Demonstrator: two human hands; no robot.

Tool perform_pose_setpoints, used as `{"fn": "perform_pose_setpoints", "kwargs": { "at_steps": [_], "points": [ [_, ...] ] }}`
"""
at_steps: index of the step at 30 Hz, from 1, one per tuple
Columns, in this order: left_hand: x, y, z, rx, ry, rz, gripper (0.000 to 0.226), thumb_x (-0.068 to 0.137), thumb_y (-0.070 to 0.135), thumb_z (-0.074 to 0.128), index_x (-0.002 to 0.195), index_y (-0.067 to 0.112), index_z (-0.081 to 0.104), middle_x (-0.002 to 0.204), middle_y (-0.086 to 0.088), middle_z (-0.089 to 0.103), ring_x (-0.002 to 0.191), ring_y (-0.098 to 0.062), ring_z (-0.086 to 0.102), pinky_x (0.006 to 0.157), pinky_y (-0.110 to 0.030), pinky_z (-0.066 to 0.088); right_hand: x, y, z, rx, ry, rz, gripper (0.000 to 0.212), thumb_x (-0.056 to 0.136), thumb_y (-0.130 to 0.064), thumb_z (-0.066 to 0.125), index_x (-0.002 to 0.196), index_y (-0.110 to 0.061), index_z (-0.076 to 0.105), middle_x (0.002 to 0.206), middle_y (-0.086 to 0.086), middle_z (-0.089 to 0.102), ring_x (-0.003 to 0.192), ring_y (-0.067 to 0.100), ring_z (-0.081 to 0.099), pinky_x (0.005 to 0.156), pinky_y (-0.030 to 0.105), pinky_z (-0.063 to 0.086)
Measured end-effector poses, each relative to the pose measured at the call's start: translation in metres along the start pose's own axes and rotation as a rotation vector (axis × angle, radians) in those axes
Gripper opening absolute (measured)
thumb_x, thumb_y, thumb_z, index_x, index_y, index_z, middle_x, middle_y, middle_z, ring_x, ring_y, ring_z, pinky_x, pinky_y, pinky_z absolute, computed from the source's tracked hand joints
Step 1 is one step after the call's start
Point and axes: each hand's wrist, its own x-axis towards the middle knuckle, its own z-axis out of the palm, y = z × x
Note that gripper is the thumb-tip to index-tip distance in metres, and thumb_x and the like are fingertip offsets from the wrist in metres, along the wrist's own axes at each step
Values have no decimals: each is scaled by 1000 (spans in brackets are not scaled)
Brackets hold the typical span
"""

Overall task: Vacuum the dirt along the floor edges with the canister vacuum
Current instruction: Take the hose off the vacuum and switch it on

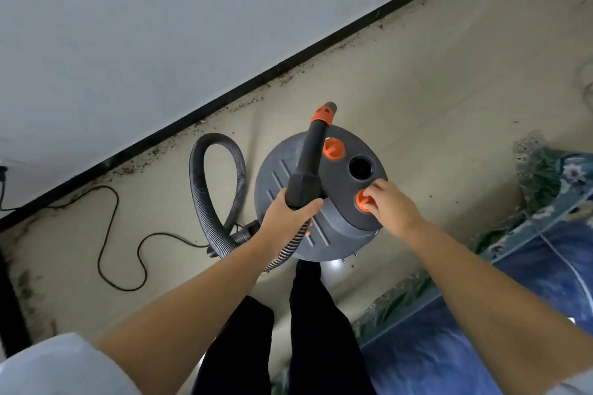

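Observation:
A round grey canister vacuum point(333, 224) stands on the beige floor right in front of my legs. My left hand point(285, 215) is shut on the black hose nozzle point(309, 163), whose orange-collared tip points toward the wall. My right hand point(390, 205) grips the nearer orange knob point(364, 200) on the vacuum's dark top panel. A second orange knob point(333, 148) and a round port point(361, 167) sit beside it. The ribbed hose point(205, 202) loops on the floor to the left. Dark dirt crumbs point(247, 102) lie along the black baseboard.
A black power cord point(109, 234) snakes over the floor at left toward the wall. A blue patterned rug or bedding point(513, 314) fills the right and lower right. The black baseboard point(179, 123) runs diagonally under a white wall.

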Motion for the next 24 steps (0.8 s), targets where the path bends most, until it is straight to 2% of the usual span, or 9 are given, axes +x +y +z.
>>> {"fn": "perform_pose_setpoints", "kwargs": {
  "at_steps": [3,8,13,24],
  "points": [
    [1,7,0,21,13,29,40,83,30,69,109,6,51,66,-6,61,49,-14,55,56,-27,50,1,0,-3,-45,-2,-15,29,96,-25,50,120,-10,57,123,7,50,114,23,47,85,33,44],
    [-4,21,0,60,10,64,34,82,32,69,106,16,50,70,-4,63,54,-13,58,60,-24,53,3,-4,-8,-76,-29,-7,29,97,-25,49,118,-8,58,123,8,51,113,25,48,86,34,43],
    [-8,25,-2,82,10,95,38,83,34,68,110,15,48,75,-5,64,58,-13,59,65,-25,54,3,-8,-10,-116,-32,18,29,98,-25,46,119,-8,56,124,8,50,115,25,48,87,33,43],
    [-15,20,-7,72,35,104,39,85,32,66,112,10,49,66,-2,62,48,-10,55,57,-22,50,5,-21,-19,22,-42,173,31,98,-27,46,116,-6,60,123,12,56,111,28,55,88,31,43]
  ]
}}
